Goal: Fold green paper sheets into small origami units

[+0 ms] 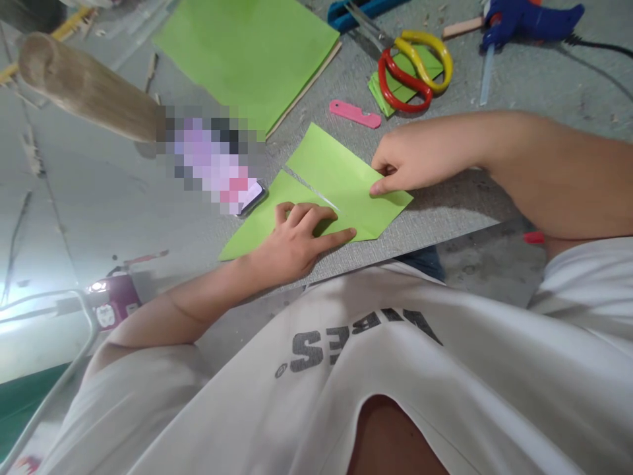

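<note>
A sheet of green paper (341, 168) lies on the grey tabletop close to my body. A slit runs from its far edge towards the middle. My left hand (291, 244) rests on the near part with fingers spread, pressing it flat beside the slit's end. At the right side of the sheet, my right hand (403, 161) pinches the edge between thumb and curled fingers. Just beyond the sheet is a small flat pink plastic piece (355, 113) with a notch. Scissors (405, 72) with red and yellow handles lie on small green paper pieces (378, 92).
A larger stack of green sheets (247, 53) lies at the back. To the left are a phone (252, 198), partly blurred, and a wooden cylinder (89, 86). A blue glue gun (529, 23) with its cord sits back right. The table's near edge (445, 237) runs beside my shirt.
</note>
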